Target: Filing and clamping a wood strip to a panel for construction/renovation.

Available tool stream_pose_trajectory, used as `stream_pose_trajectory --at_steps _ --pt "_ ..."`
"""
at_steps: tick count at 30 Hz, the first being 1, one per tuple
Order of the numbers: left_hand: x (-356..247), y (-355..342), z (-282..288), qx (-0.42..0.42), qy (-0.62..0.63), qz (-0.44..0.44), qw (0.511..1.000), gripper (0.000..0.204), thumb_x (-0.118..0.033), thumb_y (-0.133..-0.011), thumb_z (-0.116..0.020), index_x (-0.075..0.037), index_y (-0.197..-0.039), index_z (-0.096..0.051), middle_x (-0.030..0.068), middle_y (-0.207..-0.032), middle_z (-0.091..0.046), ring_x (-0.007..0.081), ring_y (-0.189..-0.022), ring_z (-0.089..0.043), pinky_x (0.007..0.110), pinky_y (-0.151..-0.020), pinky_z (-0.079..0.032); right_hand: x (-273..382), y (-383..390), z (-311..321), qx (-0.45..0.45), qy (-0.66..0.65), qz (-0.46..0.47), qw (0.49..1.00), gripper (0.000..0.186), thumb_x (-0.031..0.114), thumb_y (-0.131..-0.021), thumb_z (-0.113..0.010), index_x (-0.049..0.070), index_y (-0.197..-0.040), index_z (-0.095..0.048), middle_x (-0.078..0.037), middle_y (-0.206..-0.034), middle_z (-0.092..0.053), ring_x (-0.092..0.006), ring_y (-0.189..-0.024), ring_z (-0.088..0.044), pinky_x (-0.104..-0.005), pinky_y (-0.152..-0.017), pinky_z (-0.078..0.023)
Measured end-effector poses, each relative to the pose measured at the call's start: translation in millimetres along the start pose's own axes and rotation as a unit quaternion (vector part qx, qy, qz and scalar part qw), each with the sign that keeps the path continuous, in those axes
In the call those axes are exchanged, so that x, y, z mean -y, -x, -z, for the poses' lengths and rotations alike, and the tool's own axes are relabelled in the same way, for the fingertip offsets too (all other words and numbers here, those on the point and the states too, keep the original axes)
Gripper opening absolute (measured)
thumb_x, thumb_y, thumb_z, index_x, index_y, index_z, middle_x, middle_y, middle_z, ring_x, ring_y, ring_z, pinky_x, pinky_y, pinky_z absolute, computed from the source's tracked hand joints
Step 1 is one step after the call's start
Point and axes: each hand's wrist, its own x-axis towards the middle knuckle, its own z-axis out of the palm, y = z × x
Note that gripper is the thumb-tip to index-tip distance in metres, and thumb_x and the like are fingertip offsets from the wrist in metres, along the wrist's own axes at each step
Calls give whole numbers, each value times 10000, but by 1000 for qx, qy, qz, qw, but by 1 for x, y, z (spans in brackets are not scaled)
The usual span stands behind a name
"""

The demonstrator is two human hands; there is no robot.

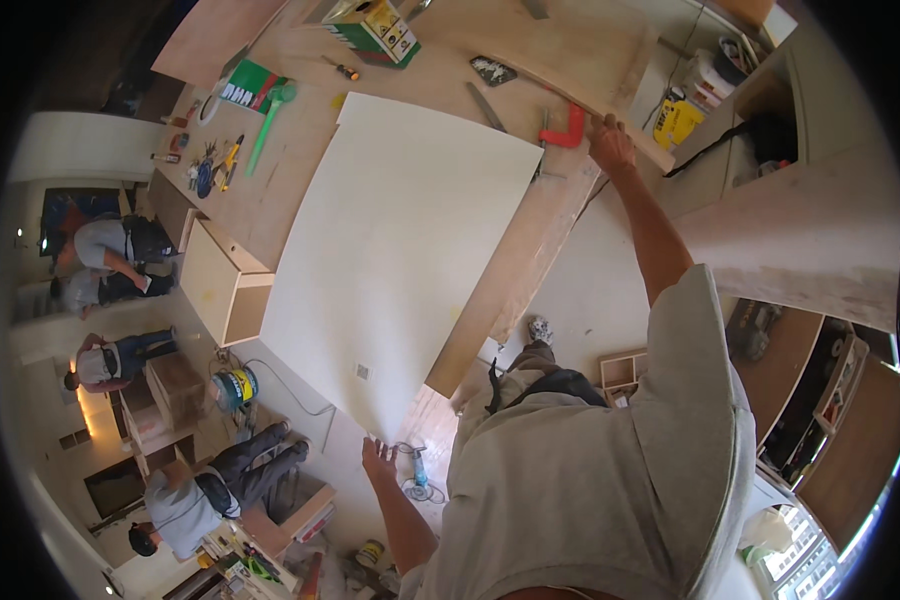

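At the worktop point(270, 195), the right hand point(613, 145) grips a wooden strip point(654, 151), likely steadying it; the left hand point(379, 462), fingers open, is by a white panel's point(400, 250) corner.

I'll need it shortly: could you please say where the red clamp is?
In the head view, the red clamp is at upper right, between the white sheet and the right hand.

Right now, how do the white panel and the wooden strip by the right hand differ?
The white panel is broad; the wooden strip is narrow. The panel is white, the strip tan. The panel's near corner is by the left hand, while the right hand is on the strip. Both extend over the workbench.
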Motion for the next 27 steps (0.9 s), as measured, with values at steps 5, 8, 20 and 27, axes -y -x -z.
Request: stream_pose_trajectory --at_steps 5,8,20,27 --pt "1 10 10 -20 -23 -8 999 714 -421 -960 -630 -120 -1520 -305 148 -1490 -381 363 -1348 -384 611 -1059 -392 -4 -30 13 -27 40 -22 999 559 239 -862 -684 189 -1378 -475 -120 -1300 -540 -345 -1201 -554 -560 -959 -468" --pt "-4 16 6 -17 -72 18 997 695 -412 -972 -608 -133 -1527 -298 150 -1483 -385 366 -1312 -422 609 -1051 -397 -26 -47 13 33 46 -51 997 576 290 -852 -690 177 -1376 -480 -117 -1345 -545 -347 -1232 -542 -600 -998 -427" --pt "-19 12 -29 1 -98 -16 995 703 -448 -989 -552 -106 -1540 -279 180 -1539 -340 382 -1387 -360 600 -1063 -377 -49 -108 4 -24 43 -53 997 406 256 -887 -574 114 -1267 -583 -140 -1278 -598 -352 -1175 -597 -551 -929 -499" --pt "-17 21 -27 -5 -122 -19 992 643 -459 -992 -527 -109 -1498 -339 149 -1502 -378 366 -1339 -386 609 -1045 -377 85 -17 -12 107 -113 13 988 518 461 -845 -618 105 -1220 -641 -161 -1344 -559 -362 -1234 -550 -548 -963 -490"
